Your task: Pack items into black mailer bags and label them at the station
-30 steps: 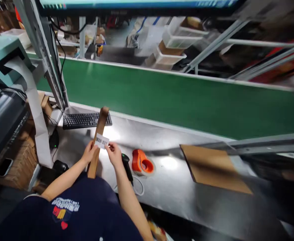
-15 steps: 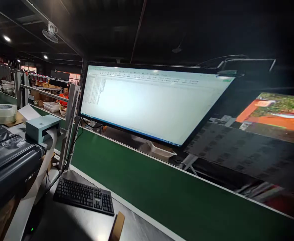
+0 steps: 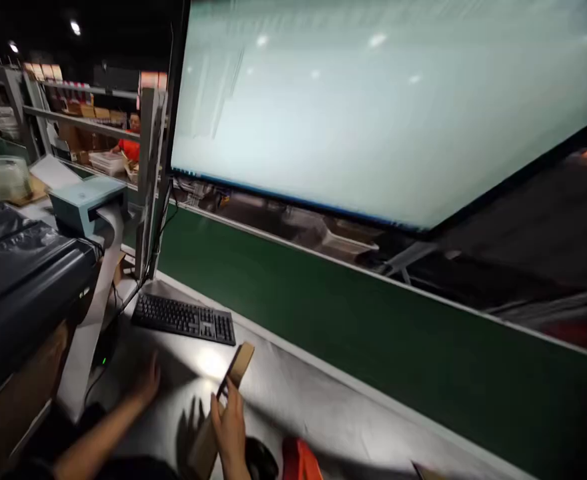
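Left hand (image 3: pixel 146 383)'s moved away from the long cardboard box (image 3: pixel 242 361) since a second ago, fingers too blurry to tell open from closed. Right hand (image 3: pixel 229 423)'s at the box, can't tell if its fingers grip. Box is near the keyboard (image 3: pixel 183 318)'s right end, over the table (image 3: pixel 278 380).

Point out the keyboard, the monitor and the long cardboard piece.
Keyboard (image 3: pixel 184 319): head view, on the middle of its keys.
Monitor (image 3: pixel 353 113): head view, on the middle of its lit screen.
Long cardboard piece (image 3: pixel 242 361): head view, on its end nearest the keyboard.
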Motion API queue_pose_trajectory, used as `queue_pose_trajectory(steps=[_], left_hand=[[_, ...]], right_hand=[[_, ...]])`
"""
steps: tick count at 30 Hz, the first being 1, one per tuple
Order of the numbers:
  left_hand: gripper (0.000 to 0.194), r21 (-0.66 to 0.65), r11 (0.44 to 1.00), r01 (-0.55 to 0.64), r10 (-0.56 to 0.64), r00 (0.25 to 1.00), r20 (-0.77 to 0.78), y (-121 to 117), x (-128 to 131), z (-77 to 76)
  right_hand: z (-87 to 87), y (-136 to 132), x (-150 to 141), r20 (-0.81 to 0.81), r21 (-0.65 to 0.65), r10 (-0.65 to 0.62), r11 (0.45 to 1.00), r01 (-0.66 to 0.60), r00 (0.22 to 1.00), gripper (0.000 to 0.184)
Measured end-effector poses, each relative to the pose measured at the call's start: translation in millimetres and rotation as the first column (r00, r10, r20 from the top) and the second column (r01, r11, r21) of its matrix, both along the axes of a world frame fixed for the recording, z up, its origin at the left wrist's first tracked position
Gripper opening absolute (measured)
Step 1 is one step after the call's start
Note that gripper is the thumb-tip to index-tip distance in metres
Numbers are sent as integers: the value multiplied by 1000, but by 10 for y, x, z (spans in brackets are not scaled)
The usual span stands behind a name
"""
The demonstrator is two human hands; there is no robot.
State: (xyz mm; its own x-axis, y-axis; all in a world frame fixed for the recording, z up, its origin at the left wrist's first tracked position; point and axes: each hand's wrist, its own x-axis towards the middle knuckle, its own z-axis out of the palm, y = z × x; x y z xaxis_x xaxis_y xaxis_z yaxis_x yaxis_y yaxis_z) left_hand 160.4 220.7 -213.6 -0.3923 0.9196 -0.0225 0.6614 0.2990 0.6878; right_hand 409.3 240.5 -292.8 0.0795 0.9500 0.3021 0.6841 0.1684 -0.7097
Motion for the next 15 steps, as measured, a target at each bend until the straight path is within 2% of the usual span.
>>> queue_pose_trajectory(steps=[2,3,5,7,9,11,13,15], left_hand=[[50,-151,988,-22,13,998,-60,-118,-521,61],[52,-205,979,-23,6,996,-84,-166,-768,50],[52,-295,955,-8,-30,992,-124,-277,-1184,-25],[53,-385,923,8,-62,990,-127,-418,-1462,-108],[55,-447,894,20,-84,989,-123,-544,-1601,-149],[59,-474,880,28,-100,987,-127,-610,-1633,-128],[62,-471,882,30,-108,984,-140,-610,-1593,-24],[62,-440,897,30,-112,980,-162,-586,-1499,153]], right_hand=[[32,-167,-429,9,-79,193,978,-192,981,57],[28,-233,-634,-4,-101,317,943,-316,948,58],[-33,-353,-980,-17,-153,552,823,-548,834,57],[-139,-477,-1234,-4,-211,728,669,-712,685,58],[-249,-609,-1434,25,-263,853,509,-819,522,61],[-320,-751,-1620,52,-290,923,378,-879,381,67],[-296,-903,-1794,70,-296,958,286,-912,277,71],[-151,-1040,-1923,86,-291,971,240,-926,225,69]])
